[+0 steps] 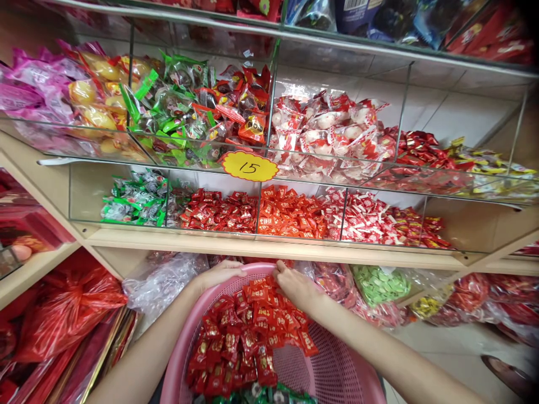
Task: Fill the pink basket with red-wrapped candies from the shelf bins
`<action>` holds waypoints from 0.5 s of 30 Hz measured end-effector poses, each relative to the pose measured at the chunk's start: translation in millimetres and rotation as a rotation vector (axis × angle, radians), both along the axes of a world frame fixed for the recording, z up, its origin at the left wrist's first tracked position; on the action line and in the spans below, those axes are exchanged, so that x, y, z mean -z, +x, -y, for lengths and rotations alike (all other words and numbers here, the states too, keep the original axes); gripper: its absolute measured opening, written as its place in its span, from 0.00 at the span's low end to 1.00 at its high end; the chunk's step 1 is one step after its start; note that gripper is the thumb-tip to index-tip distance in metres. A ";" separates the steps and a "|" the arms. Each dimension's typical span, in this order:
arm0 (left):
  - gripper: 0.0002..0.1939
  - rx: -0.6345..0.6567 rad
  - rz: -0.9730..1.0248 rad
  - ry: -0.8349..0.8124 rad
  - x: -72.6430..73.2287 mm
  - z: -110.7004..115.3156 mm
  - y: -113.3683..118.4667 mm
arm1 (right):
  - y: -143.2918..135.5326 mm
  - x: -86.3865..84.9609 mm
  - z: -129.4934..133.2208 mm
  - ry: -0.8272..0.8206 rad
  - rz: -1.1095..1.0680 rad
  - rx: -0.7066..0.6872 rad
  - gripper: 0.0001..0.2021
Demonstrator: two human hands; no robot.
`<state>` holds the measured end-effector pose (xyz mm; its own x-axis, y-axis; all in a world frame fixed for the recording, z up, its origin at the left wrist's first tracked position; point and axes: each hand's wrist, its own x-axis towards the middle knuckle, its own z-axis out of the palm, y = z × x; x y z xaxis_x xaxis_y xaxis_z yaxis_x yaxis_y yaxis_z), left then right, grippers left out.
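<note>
A pink plastic basket (179, 342) with perforated walls sits low in front of me, tilted toward my view. My left hand (221, 273) holds its far rim, fingers laid over the edge. To the right along the same rim, my right hand (295, 285) is closed, its fingers curled at the edge. Inside lie dark red wrapped candies (229, 348) on the left, orange-red wrapped candies (269, 306) toward the far side, and green-wrapped candies (256, 394) at the near edge. Part of the basket's bottom shows between them.
Clear-fronted shelf bins (301, 241) hold sorted candies just beyond the basket. A yellow tag (250, 166) reading 15 hangs on the upper shelf edge. Bagged candies (381, 285) lie beneath the shelf. A red plastic bag (73, 306) stands at left; a shoe (507, 375) shows at lower right.
</note>
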<state>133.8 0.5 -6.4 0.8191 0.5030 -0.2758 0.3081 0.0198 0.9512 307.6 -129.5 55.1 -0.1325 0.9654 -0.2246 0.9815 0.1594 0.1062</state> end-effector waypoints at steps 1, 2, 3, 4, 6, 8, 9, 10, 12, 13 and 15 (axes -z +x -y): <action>0.16 -0.006 0.000 -0.001 0.1 0.4 -0.1 | 1.4 2.1 0.0 0.005 -0.008 -0.006 0.13; 0.16 -0.014 -0.002 -0.001 0.0 0.8 -0.3 | 3.5 4.7 -0.1 0.010 -0.019 -0.009 0.13; 0.16 -0.024 -0.007 -0.001 -0.2 1.4 -0.4 | 6.2 7.6 -0.4 0.015 -0.034 -0.009 0.13; 0.16 -0.034 -0.012 -0.002 -0.4 1.8 -0.6 | 9.5 10.6 -0.7 0.020 -0.055 -0.003 0.14; 0.16 -0.040 -0.019 0.000 -1.0 2.4 -0.7 | 17.3 15.2 -0.8 0.040 -0.111 0.012 0.14; 0.16 -0.033 -0.016 0.009 -1.4 2.2 -0.8 | 25.2 16.7 0.9 0.079 -0.171 0.017 0.14; 0.15 -0.028 -0.015 0.012 -1.5 1.9 -0.8 | 28.3 16.2 2.7 0.098 -0.194 0.017 0.13; 0.15 -0.024 -0.015 0.013 -1.6 1.7 -0.7 | 30.5 15.1 5.2 0.108 -0.210 0.015 0.13; 0.15 -0.024 -0.024 0.010 -2.1 1.4 -0.4 | 31.6 13.0 11.7 0.106 -0.228 -0.001 0.12; 0.15 -0.027 -0.031 0.008 -2.4 1.6 -0.2 | 30.4 12.6 15.2 0.091 -0.231 -0.014 0.12; 0.16 -0.034 -0.044 0.007 -3.3 2.3 0.5 | 25.3 13.5 21.7 0.056 -0.225 -0.042 0.11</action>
